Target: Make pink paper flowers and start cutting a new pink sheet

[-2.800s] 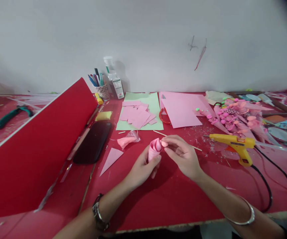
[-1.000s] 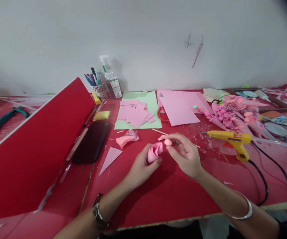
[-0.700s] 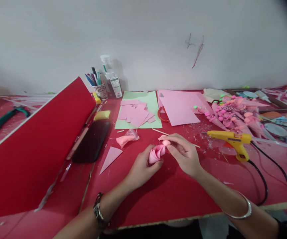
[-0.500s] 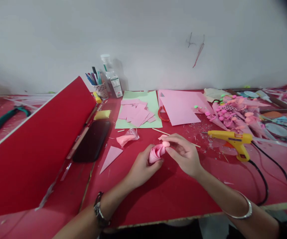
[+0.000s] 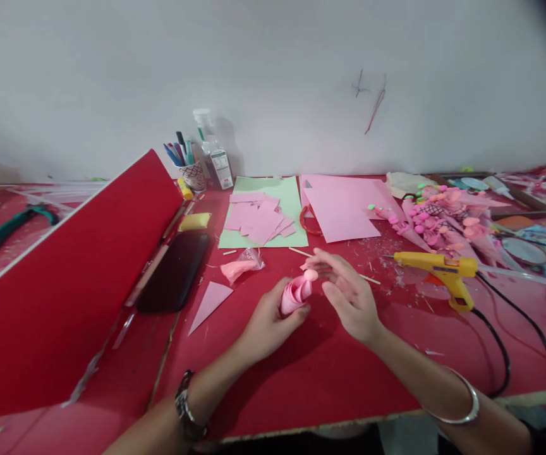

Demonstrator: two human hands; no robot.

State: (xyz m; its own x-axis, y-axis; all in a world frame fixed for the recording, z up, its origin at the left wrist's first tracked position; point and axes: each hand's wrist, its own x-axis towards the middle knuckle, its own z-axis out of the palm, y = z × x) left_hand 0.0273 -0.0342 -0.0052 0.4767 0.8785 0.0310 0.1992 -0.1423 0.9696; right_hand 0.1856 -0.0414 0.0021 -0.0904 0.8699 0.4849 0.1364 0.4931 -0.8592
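My left hand [image 5: 270, 319] is closed around a rolled pink paper cone [image 5: 292, 299], its wide end tilted up and to the right. On the cone's rim sits a small peach ball [image 5: 310, 275]. Just right of the cone, my right hand [image 5: 351, 297] has its thumb and forefinger apart, no longer touching the ball. A small peach bit shows by its far fingertips; whether they hold it I cannot tell. Left of my hands lie a peach lump in a clear plastic bag [image 5: 242, 268] and a pink paper triangle [image 5: 210, 306].
Pink paper pieces [image 5: 258, 218] lie on a green sheet [image 5: 228, 234]. At right are a yellow glue gun [image 5: 436, 262] with black cable and a heap of decorated pink cones [image 5: 443, 218]. A phone [image 5: 173, 272] and a tilted red board [image 5: 74, 278] stand left.
My right thumb and forefinger have let go of the peach ball and spread apart, drawing slightly away from it. My left hand still holds the cone in nearly the same place.
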